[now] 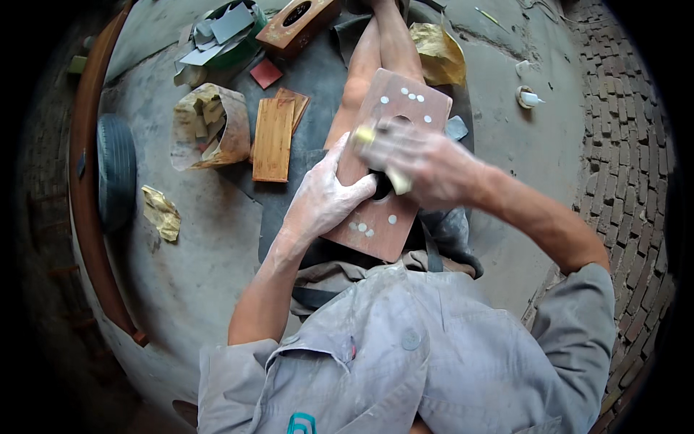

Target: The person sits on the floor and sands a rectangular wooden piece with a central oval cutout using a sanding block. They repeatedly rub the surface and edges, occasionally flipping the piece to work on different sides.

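A reddish-brown wooden tissue box (376,228) with an oval opening and several white round dots lies slanted across my lap. My left hand (325,188) grips its left side, the thumb reaching over the top to the rim of the opening. Over the middle of the box, my right hand (426,163) is smeared by motion. Folded pale yellow sandpaper (399,179) pokes out from under its fingers and rests against the top face. The hand hides part of the opening. Pale dust coats both hands.
Left of my legs are two wooden boards (273,141), a sack of wood offcuts (235,130) and a red square block (266,74). Farther off stand another tissue box (298,27) and a green tub (242,47) of scraps. A tyre (117,173) stands at left; a small white bottle (529,98) at right.
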### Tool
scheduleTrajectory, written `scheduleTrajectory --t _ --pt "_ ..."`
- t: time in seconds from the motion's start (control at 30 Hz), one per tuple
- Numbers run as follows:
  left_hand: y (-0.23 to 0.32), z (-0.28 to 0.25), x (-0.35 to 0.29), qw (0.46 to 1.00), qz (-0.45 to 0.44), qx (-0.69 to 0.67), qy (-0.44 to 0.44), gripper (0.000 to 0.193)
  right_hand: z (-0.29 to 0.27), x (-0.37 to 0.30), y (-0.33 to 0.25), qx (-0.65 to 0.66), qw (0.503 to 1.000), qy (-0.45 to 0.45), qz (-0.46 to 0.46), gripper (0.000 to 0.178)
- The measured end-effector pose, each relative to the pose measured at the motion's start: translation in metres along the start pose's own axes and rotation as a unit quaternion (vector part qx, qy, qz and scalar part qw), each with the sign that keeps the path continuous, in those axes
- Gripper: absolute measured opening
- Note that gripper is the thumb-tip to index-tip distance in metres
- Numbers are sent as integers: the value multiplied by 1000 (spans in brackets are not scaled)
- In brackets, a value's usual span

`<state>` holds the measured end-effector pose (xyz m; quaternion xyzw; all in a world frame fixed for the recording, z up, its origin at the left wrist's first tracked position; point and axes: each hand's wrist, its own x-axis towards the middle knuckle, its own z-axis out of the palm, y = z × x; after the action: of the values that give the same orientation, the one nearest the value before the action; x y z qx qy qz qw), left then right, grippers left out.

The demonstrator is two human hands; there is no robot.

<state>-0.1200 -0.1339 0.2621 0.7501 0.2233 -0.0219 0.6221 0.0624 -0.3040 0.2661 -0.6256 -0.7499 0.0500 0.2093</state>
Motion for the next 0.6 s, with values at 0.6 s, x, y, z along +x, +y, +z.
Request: scheduleTrajectory --t 0.6 --pt "-36 10 -82 992 18 -121 14 126 2 17 -26 77 997 -18 -5 52"
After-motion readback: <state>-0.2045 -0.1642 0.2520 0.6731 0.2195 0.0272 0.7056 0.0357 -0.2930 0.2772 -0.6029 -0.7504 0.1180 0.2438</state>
